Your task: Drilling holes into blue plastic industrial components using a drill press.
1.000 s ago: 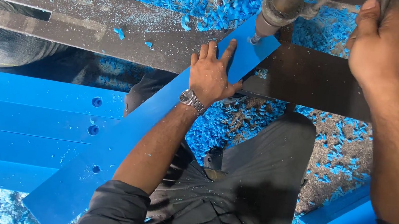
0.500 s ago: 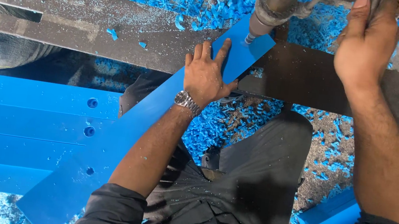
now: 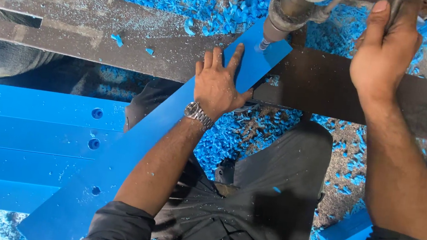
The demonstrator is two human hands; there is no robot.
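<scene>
Left hand (image 3: 218, 83) presses flat, fingers spread, on the blue strip (image 3: 131, 143) mid-frame; right hand (image 3: 384, 53) clamped on the drill lever (image 3: 394, 9). Bit (image 3: 261, 44) just touching, hole apparently barely begun.

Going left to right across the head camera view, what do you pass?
Stack of drilled blue strips → left hand pressing the long blue strip → drill chuck at that strip's far end → right hand gripping a lever.
</scene>
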